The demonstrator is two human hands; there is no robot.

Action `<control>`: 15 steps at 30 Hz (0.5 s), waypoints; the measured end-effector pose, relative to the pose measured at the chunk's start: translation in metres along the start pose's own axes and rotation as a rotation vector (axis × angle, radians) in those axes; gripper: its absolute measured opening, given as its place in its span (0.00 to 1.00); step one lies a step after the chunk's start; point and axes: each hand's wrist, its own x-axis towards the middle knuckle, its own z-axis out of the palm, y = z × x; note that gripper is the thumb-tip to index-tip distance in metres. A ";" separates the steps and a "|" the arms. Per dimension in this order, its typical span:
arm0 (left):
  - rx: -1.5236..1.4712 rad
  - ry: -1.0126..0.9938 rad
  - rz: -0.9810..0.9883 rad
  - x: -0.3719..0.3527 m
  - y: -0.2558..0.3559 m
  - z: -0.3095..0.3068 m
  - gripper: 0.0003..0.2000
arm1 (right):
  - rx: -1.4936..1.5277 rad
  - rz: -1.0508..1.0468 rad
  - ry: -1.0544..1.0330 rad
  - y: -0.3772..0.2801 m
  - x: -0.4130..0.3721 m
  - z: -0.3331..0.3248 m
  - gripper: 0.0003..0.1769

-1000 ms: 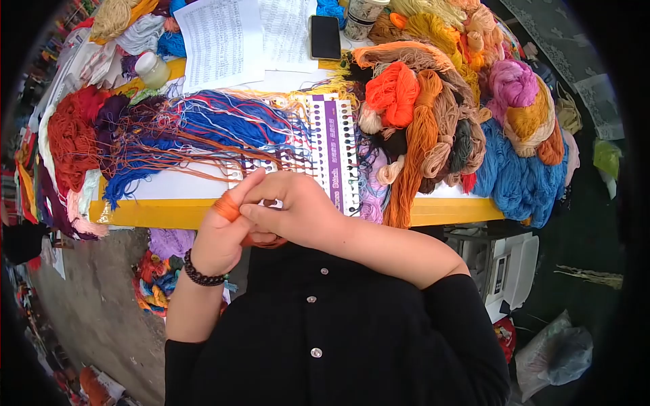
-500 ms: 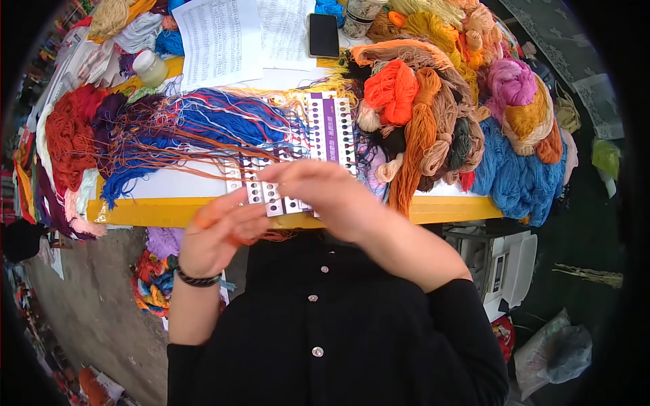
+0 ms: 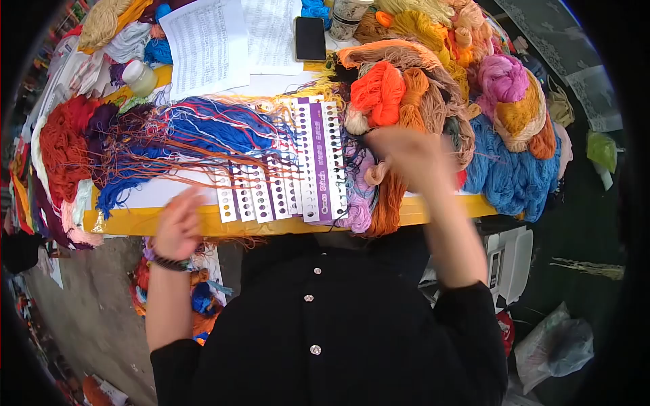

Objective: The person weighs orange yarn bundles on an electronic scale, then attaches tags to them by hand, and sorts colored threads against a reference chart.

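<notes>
My left hand point(image 3: 179, 227) is at the table's front edge, left of the thread cards, its fingers curled together. What it may hold is too blurred to name. My right hand point(image 3: 416, 159) hovers over the brown and orange thread hanks right of the cards; motion smears its fingers. White punched thread cards point(image 3: 263, 196) lie overlapped in the middle, with strands tied along their holes. The top card point(image 3: 323, 162) has a purple strip with "Cross Stitch" on it. Blue, white and rust threads point(image 3: 223, 132) fan out leftward from the cards.
Hanks of red thread point(image 3: 64, 149), bright orange thread point(image 3: 379, 91) and blue thread point(image 3: 514, 169) are heaped at both sides. Printed sheets point(image 3: 206, 51), a black phone point(image 3: 310, 38) and jars point(image 3: 139, 78) stand or lie at the back. A plastic bag point(image 3: 555, 345) is on the floor.
My hands have come apart: the right moved right and up to the hanks, the left moved left and slightly down. The cards they covered now show.
</notes>
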 end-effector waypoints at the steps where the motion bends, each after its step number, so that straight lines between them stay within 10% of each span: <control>1: 0.041 -0.123 -0.090 0.013 -0.011 0.027 0.14 | 0.246 -0.237 -0.156 0.000 -0.004 0.042 0.11; 8: 0.286 -0.151 -0.338 0.036 -0.033 0.131 0.15 | 0.323 -0.039 -0.527 0.013 0.009 0.141 0.13; 15: 0.683 -0.076 0.064 0.055 -0.066 0.147 0.15 | 0.419 -0.029 -0.517 0.005 0.004 0.136 0.13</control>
